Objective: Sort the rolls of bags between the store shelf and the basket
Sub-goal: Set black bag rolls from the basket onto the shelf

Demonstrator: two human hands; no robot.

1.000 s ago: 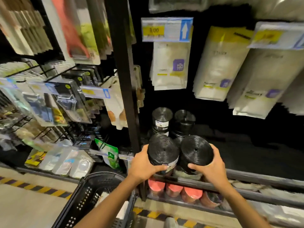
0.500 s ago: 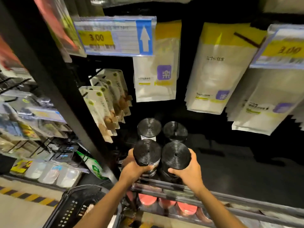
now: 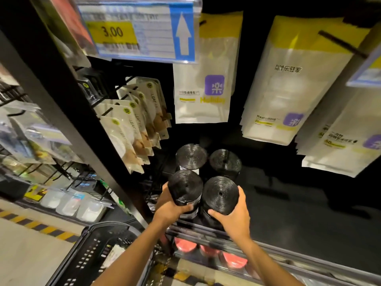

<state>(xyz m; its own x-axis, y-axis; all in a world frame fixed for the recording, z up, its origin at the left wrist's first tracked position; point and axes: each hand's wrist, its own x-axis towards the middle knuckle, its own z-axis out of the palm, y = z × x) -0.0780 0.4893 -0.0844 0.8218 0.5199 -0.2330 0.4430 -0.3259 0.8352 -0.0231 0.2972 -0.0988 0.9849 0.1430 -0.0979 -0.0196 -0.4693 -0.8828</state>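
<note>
Head view: at the dark store shelf (image 3: 309, 223) under hanging white pouches (image 3: 204, 96), left hand (image 3: 171, 209) and right hand (image 3: 235, 218) curled fingers round black plastic bag rolls (image 3: 185, 187) (image 3: 220, 195).

Above you hangs a price tag (image 3: 136, 32) reading 3.00, white pouches (image 3: 203, 87) just beside it. To your left, hooked card packs (image 3: 132, 129); low down, what may be red lids (image 3: 185, 244); yellow-black floor tape (image 3: 41, 227).

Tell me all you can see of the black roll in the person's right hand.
The right-hand roll is a cylinder of glossy black plastic film, wound in tight rings round a small centre hole. Its flat end faces the camera. The right hand curls round its lower side, holding it at the front of the shelf, close beside the left-hand roll.
</note>
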